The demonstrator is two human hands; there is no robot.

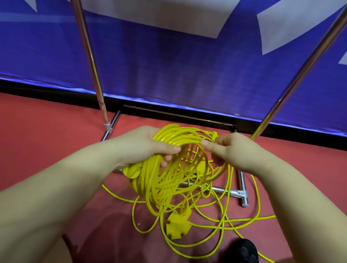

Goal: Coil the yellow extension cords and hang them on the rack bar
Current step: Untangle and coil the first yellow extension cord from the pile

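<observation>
left hand [145, 143] is gripping the coil [169, 174] at its top; right hand [231, 151] is pinching strands beside it, loops hanging below.

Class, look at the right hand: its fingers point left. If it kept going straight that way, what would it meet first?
Probably the coiled yellow cord that the right hand already pinches, then the left hand gripping it; depth is unclear.

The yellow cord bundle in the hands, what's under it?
Under the cord bundle lie loose yellow cord loops, a yellow socket block, the red floor and the rack's base bar. The bundle covers part of that bar.
</observation>
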